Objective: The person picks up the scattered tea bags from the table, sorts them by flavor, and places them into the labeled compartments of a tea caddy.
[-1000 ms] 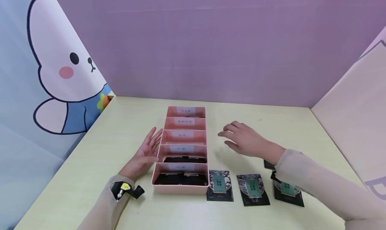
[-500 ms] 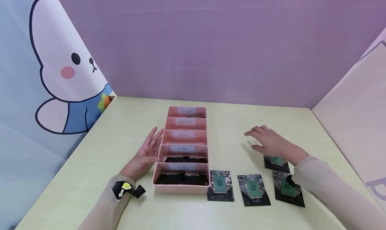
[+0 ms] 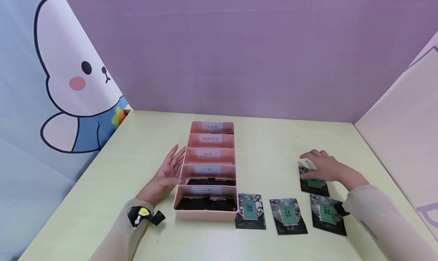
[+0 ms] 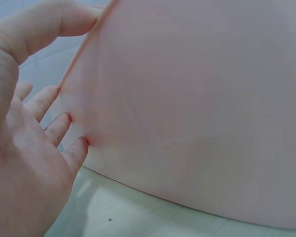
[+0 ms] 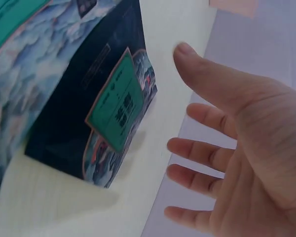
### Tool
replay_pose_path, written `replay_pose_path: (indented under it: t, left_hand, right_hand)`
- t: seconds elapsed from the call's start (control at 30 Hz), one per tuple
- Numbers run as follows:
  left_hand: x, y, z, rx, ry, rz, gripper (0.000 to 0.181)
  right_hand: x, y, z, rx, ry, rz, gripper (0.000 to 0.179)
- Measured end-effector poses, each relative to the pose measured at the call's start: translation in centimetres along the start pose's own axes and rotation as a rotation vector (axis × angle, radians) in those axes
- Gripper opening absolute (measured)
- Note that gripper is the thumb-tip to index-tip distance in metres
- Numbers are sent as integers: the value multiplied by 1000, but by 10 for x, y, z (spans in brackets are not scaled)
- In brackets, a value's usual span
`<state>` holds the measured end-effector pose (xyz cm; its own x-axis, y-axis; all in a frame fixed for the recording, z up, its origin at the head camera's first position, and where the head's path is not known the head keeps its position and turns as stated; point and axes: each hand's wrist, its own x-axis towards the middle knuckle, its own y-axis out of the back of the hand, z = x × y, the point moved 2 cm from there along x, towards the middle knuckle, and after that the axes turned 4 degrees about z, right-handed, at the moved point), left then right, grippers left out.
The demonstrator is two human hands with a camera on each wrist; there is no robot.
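A pale, light-wooded table is seen, on which a long pink box, divided into five compartments, is set lengthwise. Along the near part of the surface, to the box's right, three dark, green-labelled packets are laid flat in a row: a flower-patterned packet just beside the box's near corner, then a middle packet and an outer packet. Just behind the outer one, a fourth packet is laid, partly covered from above.
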<state>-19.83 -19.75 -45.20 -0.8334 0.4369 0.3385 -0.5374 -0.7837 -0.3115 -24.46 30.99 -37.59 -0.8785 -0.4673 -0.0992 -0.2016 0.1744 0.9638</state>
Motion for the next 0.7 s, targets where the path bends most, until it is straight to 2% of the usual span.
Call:
replay_pose_path:
  t: [0.2, 0.37, 0.7]
  left_hand:
    - [-2, -1, 0, 4, 25, 21, 105]
    - [-2, -2, 2, 5, 31, 29, 105]
    - [-1, -2, 2, 1, 25, 22, 105]
  right_hand:
    - [-9, -3, 11, 19, -63, -43, 80]
    - [-10, -9, 21, 72, -89, -79, 73]
    - [-6, -12, 33, 216, -98, -85, 64]
